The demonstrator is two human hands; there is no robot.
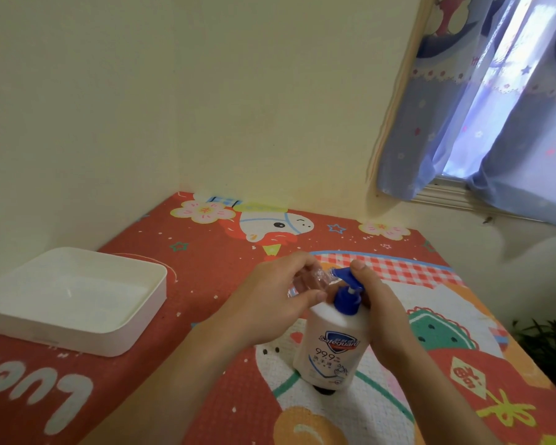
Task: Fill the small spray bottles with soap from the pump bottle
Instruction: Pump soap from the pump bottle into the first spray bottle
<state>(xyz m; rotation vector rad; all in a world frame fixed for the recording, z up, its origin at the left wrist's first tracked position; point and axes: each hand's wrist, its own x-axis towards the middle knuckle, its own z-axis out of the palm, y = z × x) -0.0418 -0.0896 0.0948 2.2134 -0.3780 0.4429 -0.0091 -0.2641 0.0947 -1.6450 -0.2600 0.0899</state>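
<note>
Clear, light plastic spray bottle (305, 279) sits pinched in the left hand (270, 297), neck at the spout; right hand (377, 303) wraps the stiff blue pump head (350, 290).

Daylight glows through the blue curtain (482, 101) at my upper right, blown out pale there. The rest is soft and evenly lit; my arms cast faint shadows. Edges bend with wide-angle distortion, and detail looks slightly smeared.
</note>
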